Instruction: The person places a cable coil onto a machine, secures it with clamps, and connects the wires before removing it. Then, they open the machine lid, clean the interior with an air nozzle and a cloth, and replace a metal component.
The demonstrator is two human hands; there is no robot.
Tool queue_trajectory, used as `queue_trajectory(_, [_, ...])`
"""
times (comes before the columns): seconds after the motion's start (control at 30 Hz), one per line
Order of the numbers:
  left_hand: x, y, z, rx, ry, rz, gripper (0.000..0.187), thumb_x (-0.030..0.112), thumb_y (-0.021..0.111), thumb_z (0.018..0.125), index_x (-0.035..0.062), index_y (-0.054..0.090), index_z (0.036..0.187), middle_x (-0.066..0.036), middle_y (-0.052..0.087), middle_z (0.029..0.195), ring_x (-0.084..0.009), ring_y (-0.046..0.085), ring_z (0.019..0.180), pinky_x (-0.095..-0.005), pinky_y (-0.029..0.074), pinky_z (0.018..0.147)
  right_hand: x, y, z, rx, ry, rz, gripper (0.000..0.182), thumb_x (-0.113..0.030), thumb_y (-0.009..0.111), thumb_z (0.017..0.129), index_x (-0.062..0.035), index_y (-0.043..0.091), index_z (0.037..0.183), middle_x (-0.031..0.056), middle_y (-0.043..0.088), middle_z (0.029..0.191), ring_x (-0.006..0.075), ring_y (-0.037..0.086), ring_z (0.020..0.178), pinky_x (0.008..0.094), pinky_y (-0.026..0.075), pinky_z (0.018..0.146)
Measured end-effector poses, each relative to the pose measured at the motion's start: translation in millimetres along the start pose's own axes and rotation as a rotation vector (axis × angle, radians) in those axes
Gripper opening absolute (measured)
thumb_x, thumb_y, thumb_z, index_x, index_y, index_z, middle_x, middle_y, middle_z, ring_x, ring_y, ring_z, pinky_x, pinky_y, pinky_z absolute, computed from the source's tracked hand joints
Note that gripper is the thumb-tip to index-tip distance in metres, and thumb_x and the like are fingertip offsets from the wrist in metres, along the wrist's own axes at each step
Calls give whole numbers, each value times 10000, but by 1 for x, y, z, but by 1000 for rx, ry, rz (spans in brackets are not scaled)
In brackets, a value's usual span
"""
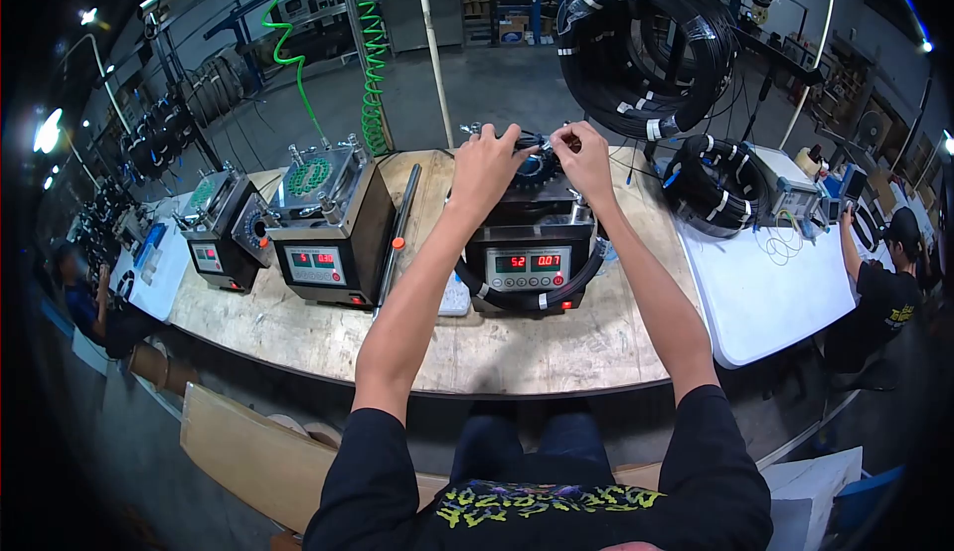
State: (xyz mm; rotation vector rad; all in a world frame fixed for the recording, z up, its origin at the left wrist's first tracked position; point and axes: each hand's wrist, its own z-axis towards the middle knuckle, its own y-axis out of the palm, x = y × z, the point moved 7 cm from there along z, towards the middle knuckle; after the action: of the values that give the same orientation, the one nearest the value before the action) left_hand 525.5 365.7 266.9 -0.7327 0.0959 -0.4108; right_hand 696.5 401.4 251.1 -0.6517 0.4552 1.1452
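Observation:
Both my hands are over the top of the middle machine point(522, 228), a dark box with a metal top and a red-lit display panel point(528, 268). My left hand point(485, 165) is closed, its thumb and finger pinched by a dark strand that looks like black cable. Close by, my right hand point(584, 160) is also pinched shut; what it holds is too small to make out. A round dark toothed fixture point(537, 168) shows between the hands. A loop of black cable point(527, 302) hangs across the machine's front, below the display.
Two similar machines, one nearer point(328, 223) and one farther point(214, 233), stand to the left on the wooden bench point(298, 337). A black rod point(399, 233) lies beside them. Black cable coils point(711, 183) and a white table point(765, 303) are at right. A co-worker point(884, 293) works there.

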Motion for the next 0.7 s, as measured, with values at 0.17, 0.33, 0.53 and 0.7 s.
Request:
queue_trajectory(0.17, [-2,-2,0,25,53,54,383,436,655,980,57,605,1016,-148,642,816,-356,709,723,-441,567,593,5,3,1,-8,37,-26,132,-69,699,901,61,704,876,138,673,824,217,671,696,338,520,670])
queue_trajectory(0.33, [-2,5,0,53,50,95,396,443,631,997,48,596,1003,-148,657,824,-343,718,715,-429,576,580,17,6,10,-117,157,-81,150,-86,710,904,64,704,897,148,703,780,218,681,691,349,516,664])
queue_trajectory(0.53, [-4,3,-2,65,62,98,381,436,631,999,56,599,997,-143,661,825,-336,717,706,-425,570,569,10,12,15,-112,77,-38,166,-98,708,920,68,705,921,166,715,766,234,708,732,352,514,688])
queue_trajectory(0.7, [-1,-3,-4,82,59,41,367,425,647,991,61,606,968,-128,657,804,-329,714,697,-432,553,553,8,8,11,-98,135,-49,158,-99,705,921,59,712,928,181,739,811,257,735,783,344,531,732])
